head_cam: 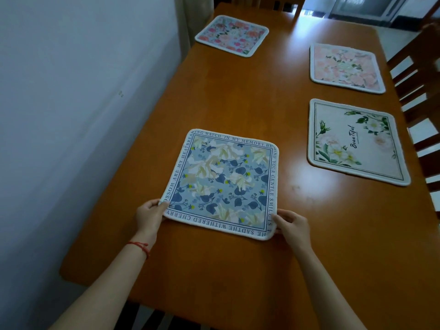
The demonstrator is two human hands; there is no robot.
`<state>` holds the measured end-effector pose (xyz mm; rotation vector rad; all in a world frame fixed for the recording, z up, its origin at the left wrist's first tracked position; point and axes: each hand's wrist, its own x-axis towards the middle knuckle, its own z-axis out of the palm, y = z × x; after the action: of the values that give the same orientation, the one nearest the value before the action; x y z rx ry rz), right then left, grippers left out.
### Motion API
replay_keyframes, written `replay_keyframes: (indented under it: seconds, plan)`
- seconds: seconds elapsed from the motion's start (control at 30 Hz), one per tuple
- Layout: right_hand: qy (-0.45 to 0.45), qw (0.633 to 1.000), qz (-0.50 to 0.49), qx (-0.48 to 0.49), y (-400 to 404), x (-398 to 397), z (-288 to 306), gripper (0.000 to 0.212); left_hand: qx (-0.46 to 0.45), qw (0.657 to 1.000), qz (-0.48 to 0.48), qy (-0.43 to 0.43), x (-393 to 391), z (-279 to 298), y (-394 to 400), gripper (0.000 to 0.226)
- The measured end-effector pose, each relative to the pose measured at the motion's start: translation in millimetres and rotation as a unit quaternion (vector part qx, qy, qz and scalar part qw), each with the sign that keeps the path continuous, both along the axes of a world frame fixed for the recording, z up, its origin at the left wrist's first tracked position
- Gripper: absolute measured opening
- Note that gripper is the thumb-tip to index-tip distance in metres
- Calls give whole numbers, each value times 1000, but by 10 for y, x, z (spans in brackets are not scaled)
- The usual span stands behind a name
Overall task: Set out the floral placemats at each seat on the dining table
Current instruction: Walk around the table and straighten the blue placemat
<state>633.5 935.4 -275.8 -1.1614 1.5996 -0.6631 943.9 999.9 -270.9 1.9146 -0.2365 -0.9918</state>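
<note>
The blue floral square cloth placemat (222, 184) lies flat on the brown wooden surface (238, 101); left hand (150, 214) and right hand (294, 226) pinch its near corners.

A long, glossy orange-brown wooden bench (238, 96) runs away from the viewer. A plain pale wall (71, 91) lines its left side. Dark wooden slatted chairs (419, 91) stand along its right. Daylight glints at the far end.

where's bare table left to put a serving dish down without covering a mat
Widest bare patch: the middle strip of the table, between the blue placemat, the far pink placemat and the two right-side mats. The near right corner, below the cream Beautiful mat, is also bare. The right edge is crowded.
</note>
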Motion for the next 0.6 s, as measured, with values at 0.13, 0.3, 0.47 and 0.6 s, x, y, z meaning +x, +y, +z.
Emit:
replay_keyframes:
  seconds: [0.13,0.3,0.47,0.6]
  plan:
    - [33,999,-19,-18,-194,43,-17,27,9,997,-69,-32,161,42,-229,31]
    - [54,998,-26,-23,-455,81,-24,29,38,989,-132,-50,330,66,-571,28]
    - [53,998,-39,-15,-617,124,-9,29,27,984,-162,-63,409,74,-820,25]
    - [52,998,-43,2,-637,148,7,22,28,980,-182,-73,446,82,-911,24]
